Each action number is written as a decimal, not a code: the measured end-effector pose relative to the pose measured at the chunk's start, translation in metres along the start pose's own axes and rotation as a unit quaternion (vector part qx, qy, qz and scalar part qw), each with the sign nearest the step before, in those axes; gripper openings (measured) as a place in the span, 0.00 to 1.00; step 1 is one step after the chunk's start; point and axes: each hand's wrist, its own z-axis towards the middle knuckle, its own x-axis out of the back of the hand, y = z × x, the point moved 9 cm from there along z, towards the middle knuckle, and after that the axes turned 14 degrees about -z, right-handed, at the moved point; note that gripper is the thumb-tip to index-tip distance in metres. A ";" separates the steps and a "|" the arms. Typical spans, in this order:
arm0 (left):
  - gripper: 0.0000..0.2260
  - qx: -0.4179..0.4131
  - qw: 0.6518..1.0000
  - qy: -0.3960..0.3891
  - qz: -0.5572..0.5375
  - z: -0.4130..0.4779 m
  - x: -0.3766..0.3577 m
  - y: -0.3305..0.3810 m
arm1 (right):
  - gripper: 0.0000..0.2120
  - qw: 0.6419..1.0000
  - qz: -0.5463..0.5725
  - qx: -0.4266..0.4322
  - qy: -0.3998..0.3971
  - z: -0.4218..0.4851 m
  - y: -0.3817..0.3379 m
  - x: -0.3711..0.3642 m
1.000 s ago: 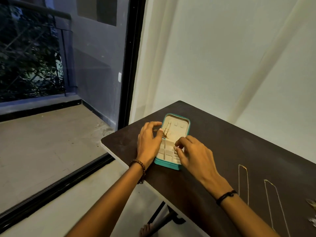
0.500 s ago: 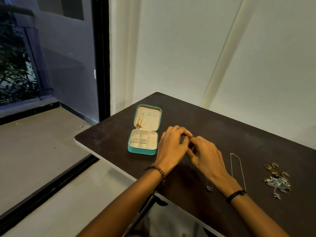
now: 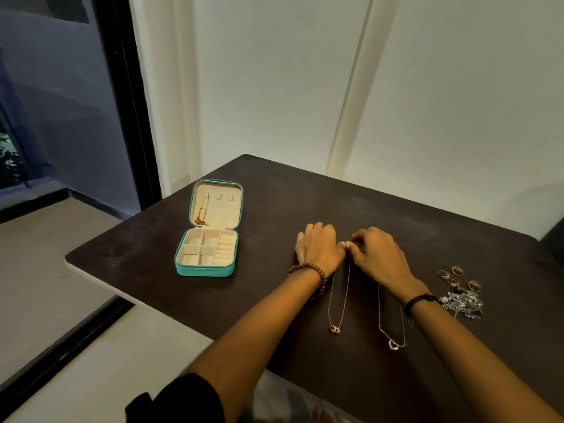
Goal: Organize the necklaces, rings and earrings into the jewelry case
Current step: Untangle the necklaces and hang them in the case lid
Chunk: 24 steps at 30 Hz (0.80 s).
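Necklace pinched w/ L hand, R hand; case open

Both my hands have left the jewelry case, where they were a second ago. My left hand and right hand moved right across the table, away from its left edge. Their fingertips met, and they now pinch the far end of the gold necklace.

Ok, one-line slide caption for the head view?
Left hand and right hand pinch the gold necklace at its top, beside the open teal jewelry case.
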 end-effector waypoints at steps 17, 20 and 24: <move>0.11 -0.053 0.992 -0.004 0.112 -0.010 -0.012 0.018 | 0.14 0.987 -0.125 0.030 -0.098 -0.003 -0.024 -0.015; 0.12 -0.020 0.999 -0.032 0.012 -0.018 -0.012 0.012 | 0.09 0.995 -0.031 0.032 -0.092 -0.011 -0.026 -0.009; 0.06 0.057 0.973 -0.049 -0.216 -0.037 0.001 0.002 | 0.03 0.983 0.174 -0.008 -0.067 -0.030 -0.017 0.016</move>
